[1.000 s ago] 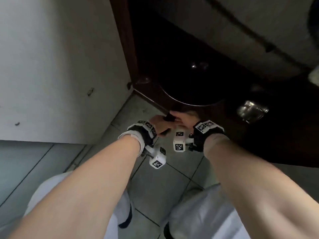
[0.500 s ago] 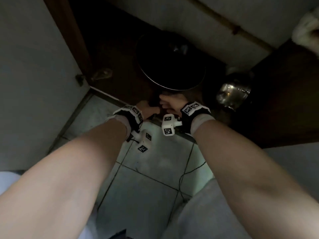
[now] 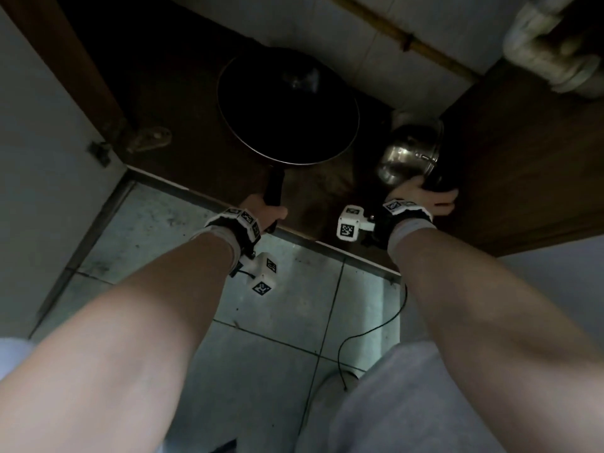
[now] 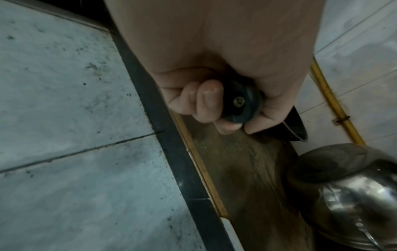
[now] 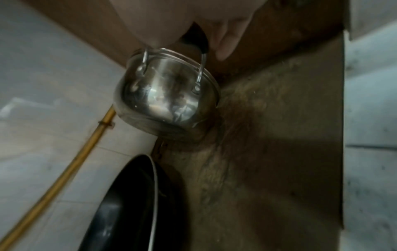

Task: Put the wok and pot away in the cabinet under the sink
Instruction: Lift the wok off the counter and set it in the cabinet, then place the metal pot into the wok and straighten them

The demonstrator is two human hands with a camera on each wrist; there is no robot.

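Observation:
The black wok [image 3: 287, 106] sits on the brown cabinet floor [image 3: 327, 191], its dark handle [image 3: 274, 191] pointing out toward me. My left hand [image 3: 263, 212] grips the end of that handle [image 4: 240, 103], fingers curled round it. To the right a shiny steel pot [image 3: 408, 155] lies tilted on its side in the cabinet's right part. My right hand [image 3: 425, 197] holds the pot's black handle [image 5: 196, 39]. In the right wrist view the pot [image 5: 165, 98] hangs from that handle, with the wok's rim [image 5: 133, 195] below it.
The open brown cabinet door [image 3: 523, 158] stands close on the right. A yellowish pipe [image 3: 408, 44] runs along the tiled back wall. The white left door [image 3: 42, 158] and grey tiled floor [image 3: 163, 243] lie in front; a thin black cable [image 3: 369, 331] trails on the floor.
Both hands were together at the wok handle. Now the right hand has moved right onto the pot's handle, while the left keeps the wok handle. The wok sits deeper in the cabinet.

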